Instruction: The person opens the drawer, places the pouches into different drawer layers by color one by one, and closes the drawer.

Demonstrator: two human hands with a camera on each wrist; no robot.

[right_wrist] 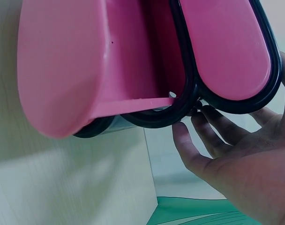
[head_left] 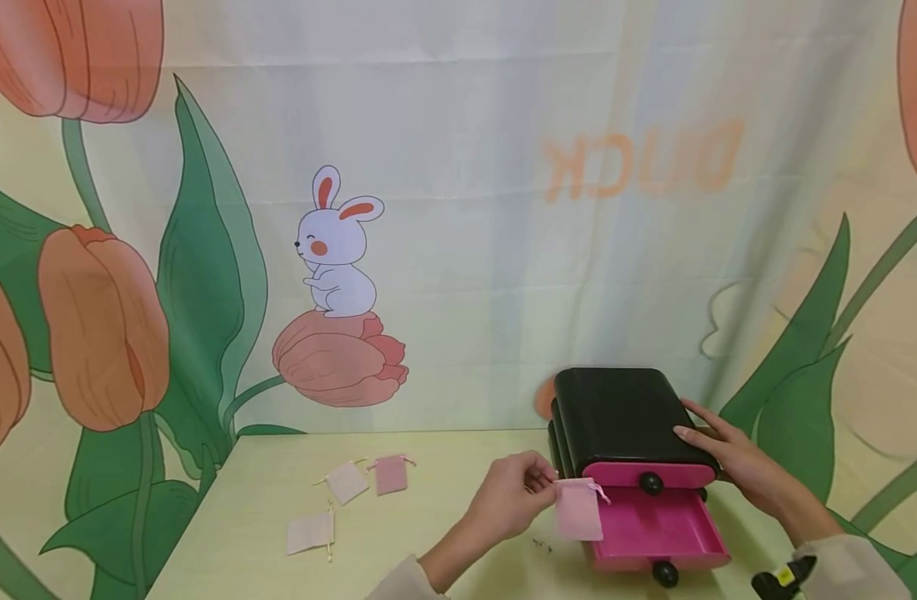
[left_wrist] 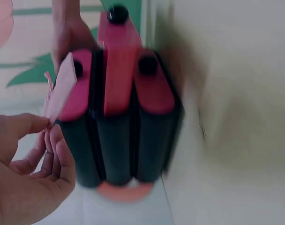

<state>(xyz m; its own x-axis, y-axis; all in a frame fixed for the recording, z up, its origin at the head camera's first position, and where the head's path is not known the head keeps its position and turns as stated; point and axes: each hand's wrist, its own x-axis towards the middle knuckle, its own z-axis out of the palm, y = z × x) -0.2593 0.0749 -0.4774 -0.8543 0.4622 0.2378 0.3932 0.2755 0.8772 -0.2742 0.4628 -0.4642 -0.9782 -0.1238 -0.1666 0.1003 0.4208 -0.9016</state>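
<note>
My left hand point(head_left: 507, 496) pinches a small pink drawstring pouch point(head_left: 578, 512) by its top corner, between thumb and fingertips. The pouch hangs over the left side of a pulled-out pink drawer point(head_left: 672, 529), which looks bare inside. That drawer is the middle one of a black three-tier drawer box point(head_left: 616, 417); the top drawer point(head_left: 608, 475) and the bottom drawer point(left_wrist: 154, 91) are closed. At the box's right side, my right hand point(head_left: 751, 471) rests with its thumb on the top and its fingers point(right_wrist: 217, 126) against the side wall.
Three more drawstring pouches lie at the table's left: a pale one point(head_left: 348, 483), a pink one point(head_left: 391, 475) and another pale one point(head_left: 311, 533). A printed curtain point(head_left: 458, 250) hangs behind the table point(head_left: 436, 467). A black device point(head_left: 784, 579) is on the right wrist.
</note>
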